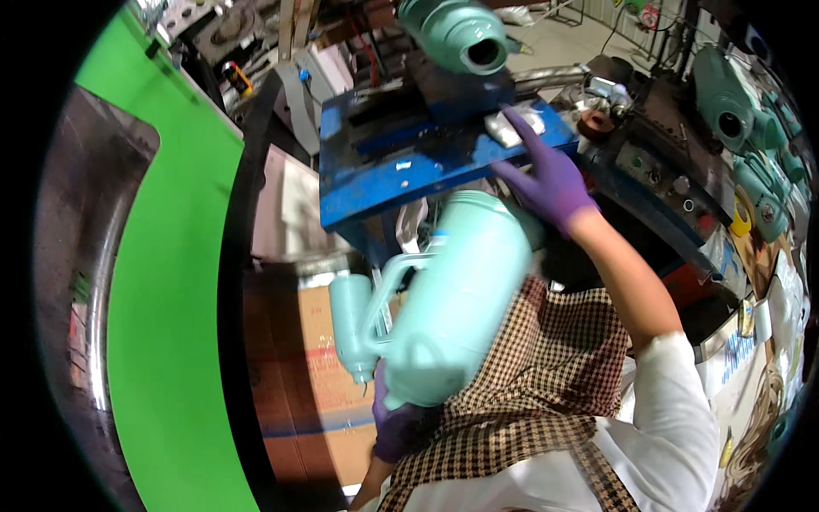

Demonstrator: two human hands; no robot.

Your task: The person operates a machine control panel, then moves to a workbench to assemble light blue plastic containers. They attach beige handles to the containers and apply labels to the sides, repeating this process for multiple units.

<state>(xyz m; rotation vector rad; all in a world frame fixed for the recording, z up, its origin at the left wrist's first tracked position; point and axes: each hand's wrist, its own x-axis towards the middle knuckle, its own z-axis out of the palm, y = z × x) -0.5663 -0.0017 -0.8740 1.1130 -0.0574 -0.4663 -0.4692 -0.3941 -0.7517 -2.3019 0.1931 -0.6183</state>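
A mint-green plastic jug (456,290) with a loop handle is tilted in front of my apron, its round base end up and its spout end toward me. My left hand (395,427), in a purple glove, supports the jug at the spout end; part of its fingers is hidden behind the jug. Above the jug's base, my right hand (550,179), also purple-gloved, has thumb and forefinger spread apart and holds nothing. Its forefinger passes in front of a crumpled white cloth (522,126) on the blue bench (384,189); whether they touch I cannot tell.
Another mint-green jug (461,38) lies on the bench's far side. A smaller mint-green bottle-shaped piece (350,320) is over a cardboard box (328,444) at left. A bright green machine panel (175,299) stands further left. More green jugs (721,98) and yellow tape (742,213) crowd the right.
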